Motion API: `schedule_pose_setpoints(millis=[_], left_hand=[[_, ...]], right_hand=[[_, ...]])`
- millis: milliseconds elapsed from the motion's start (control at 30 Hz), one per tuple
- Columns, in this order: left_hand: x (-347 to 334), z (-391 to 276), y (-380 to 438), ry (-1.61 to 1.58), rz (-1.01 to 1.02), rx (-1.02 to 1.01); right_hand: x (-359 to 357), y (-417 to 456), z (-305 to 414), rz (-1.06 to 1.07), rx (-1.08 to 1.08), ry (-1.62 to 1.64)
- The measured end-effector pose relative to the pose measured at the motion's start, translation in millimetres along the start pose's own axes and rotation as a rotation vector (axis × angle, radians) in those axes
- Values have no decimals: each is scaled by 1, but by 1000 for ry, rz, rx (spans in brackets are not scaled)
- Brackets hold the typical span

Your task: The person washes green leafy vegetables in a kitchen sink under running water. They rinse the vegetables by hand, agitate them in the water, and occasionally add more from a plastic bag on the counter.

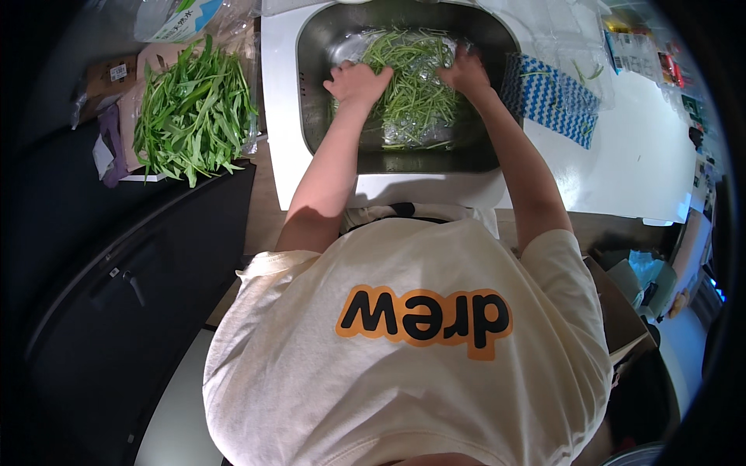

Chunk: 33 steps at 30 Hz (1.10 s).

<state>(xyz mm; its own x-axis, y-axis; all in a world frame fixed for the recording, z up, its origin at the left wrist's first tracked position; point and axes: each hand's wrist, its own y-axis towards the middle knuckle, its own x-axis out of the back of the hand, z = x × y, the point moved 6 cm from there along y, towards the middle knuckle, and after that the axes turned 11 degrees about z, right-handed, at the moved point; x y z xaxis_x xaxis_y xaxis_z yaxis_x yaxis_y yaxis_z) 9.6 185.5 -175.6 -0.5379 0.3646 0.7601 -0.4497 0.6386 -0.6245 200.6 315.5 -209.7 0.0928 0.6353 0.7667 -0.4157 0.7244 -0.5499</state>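
Note:
A tangle of cut green vegetable stems (411, 76) fills the middle of the stainless steel sink (322, 125), with wet, shiny patches showing between them. At the left edge of the stems, my left hand (358, 84) is spread palm down, its thumb touching them. My right hand (468, 71) is on the opposite side, thumb against the stems; its far fingers are dark and blurred, so their grip is unclear. On the left, outside the sink, lies a large pile of long leafy greens (195, 113).
Right of the sink, a blue-and-white patterned cloth (551, 99) lies on the white counter (635, 157), with green scraps on it. Clear plastic packaging (574, 38) is behind it. A plastic bottle (178, 20) bearing writing lies behind the leaves, near a cardboard box (108, 81).

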Motion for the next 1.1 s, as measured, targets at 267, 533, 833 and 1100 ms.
schedule_pose_setpoints(millis=[267,533,833,1100], left_hand=[[-50,20,57,-592,112,106],[-84,3,48,-1703,711,111],[-90,-3,48,-1616,674,-33],[-52,-18,20,-1296,663,-123]], right_hand=[[-56,49,-10,103,64,288],[-74,-8,88,129,189,548],[-32,-54,126,-64,171,173],[-9,-18,46,-80,89,72]])
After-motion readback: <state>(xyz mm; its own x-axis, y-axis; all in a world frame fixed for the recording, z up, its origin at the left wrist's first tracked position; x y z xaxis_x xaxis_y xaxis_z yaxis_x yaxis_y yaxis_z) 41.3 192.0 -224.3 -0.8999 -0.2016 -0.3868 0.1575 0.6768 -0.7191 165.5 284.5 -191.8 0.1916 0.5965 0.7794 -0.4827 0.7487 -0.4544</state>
